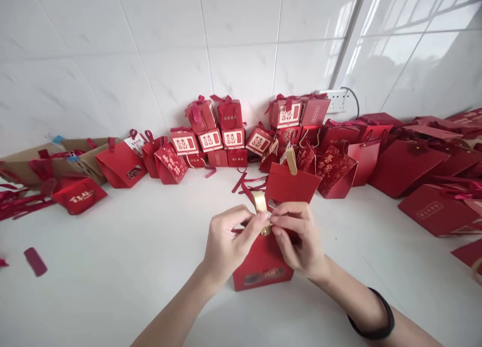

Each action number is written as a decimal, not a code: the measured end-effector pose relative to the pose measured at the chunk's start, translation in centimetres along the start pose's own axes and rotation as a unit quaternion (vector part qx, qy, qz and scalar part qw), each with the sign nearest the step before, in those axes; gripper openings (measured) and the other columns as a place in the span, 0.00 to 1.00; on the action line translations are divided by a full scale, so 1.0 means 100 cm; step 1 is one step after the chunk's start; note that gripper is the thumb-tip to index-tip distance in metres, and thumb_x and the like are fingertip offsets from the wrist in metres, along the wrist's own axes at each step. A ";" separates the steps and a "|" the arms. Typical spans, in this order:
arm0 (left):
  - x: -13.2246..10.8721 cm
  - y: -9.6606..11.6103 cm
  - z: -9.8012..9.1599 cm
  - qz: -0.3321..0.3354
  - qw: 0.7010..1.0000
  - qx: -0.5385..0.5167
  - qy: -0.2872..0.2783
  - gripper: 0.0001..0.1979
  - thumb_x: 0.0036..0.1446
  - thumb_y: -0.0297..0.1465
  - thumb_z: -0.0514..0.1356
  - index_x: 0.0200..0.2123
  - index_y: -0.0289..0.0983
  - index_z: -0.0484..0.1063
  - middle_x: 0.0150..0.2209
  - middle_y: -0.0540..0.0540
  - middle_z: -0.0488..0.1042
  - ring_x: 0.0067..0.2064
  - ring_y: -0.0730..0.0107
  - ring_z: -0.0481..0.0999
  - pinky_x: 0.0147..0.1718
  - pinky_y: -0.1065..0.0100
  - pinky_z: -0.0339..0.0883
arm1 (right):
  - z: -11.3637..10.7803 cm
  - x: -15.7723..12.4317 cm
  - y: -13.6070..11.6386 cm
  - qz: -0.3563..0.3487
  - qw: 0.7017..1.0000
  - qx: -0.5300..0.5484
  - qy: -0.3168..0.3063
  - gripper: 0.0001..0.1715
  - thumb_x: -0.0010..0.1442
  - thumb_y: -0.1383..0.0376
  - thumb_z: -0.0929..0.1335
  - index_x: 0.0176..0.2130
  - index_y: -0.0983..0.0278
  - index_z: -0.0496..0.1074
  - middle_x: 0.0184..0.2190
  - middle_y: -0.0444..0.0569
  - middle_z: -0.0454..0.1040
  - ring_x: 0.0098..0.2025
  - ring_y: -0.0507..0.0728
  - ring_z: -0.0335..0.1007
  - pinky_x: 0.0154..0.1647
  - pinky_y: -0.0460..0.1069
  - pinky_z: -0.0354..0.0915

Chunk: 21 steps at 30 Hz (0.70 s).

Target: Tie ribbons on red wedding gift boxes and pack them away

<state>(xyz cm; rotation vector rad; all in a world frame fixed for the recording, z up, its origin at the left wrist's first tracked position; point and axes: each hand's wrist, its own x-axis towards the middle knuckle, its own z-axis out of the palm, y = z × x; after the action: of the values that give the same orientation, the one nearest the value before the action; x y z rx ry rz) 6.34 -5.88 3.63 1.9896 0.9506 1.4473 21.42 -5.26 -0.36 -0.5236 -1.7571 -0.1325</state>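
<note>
So the gold ribbon (260, 204) is pinched between both grips, left hand (226, 241) and right hand (297, 239), right above the red box (261, 266) standing on the worktop (113, 286); its loop runs up and away.

Small red gift box (261, 266), upright on white surface, gold ribbon (260, 206) at its top (looped)

Both forearms were bare, without sleeves. A black band (376, 317) sat around the right wrist, at the lower right of the frame.
</note>
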 end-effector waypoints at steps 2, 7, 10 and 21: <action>0.000 0.001 0.001 0.014 1.000 0.005 0.015 0.18 0.58 0.30 0.57 0.17 0.35 0.62 0.17 0.53 0.63 0.20 0.81 0.60 0.18 0.78 0.56 | -0.001 0.003 -0.001 -0.025 0.999 -0.041 -0.001 0.21 0.56 0.79 0.62 0.46 0.61 0.65 0.39 0.51 0.62 0.41 0.56 0.65 0.33 0.50 0.72; 0.000 0.002 0.002 -0.003 0.999 0.009 0.030 0.20 0.59 0.32 0.57 0.15 0.35 0.61 0.15 0.54 0.58 0.17 0.81 0.55 0.15 0.76 0.53 | -0.002 0.005 -0.002 -0.048 0.995 -0.090 -0.007 0.22 0.55 0.80 0.62 0.44 0.61 0.68 0.39 0.50 0.62 0.39 0.54 0.67 0.30 0.49 0.72; -0.001 0.002 0.004 -0.010 0.999 0.002 0.040 0.21 0.59 0.32 0.57 0.15 0.35 0.59 0.14 0.55 0.54 0.17 0.82 0.53 0.14 0.76 0.51 | -0.004 0.004 -0.001 -0.058 0.993 -0.098 -0.013 0.20 0.55 0.80 0.63 0.44 0.62 0.68 0.39 0.51 0.63 0.38 0.54 0.67 0.30 0.49 0.72; -0.003 0.002 0.007 0.008 0.997 0.026 0.073 0.24 0.58 0.29 0.57 0.15 0.35 0.48 0.15 0.55 0.47 0.18 0.82 0.48 0.15 0.75 0.47 | -0.008 0.005 -0.003 -0.069 0.990 -0.124 -0.023 0.12 0.58 0.74 0.64 0.40 0.59 0.65 0.37 0.50 0.63 0.37 0.54 0.69 0.29 0.50 0.74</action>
<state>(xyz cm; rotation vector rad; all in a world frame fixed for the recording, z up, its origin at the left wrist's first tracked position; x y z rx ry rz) 7.02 -6.26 3.34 1.9541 1.0451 1.6103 21.95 -5.64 0.42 -0.5871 -1.8338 -0.4428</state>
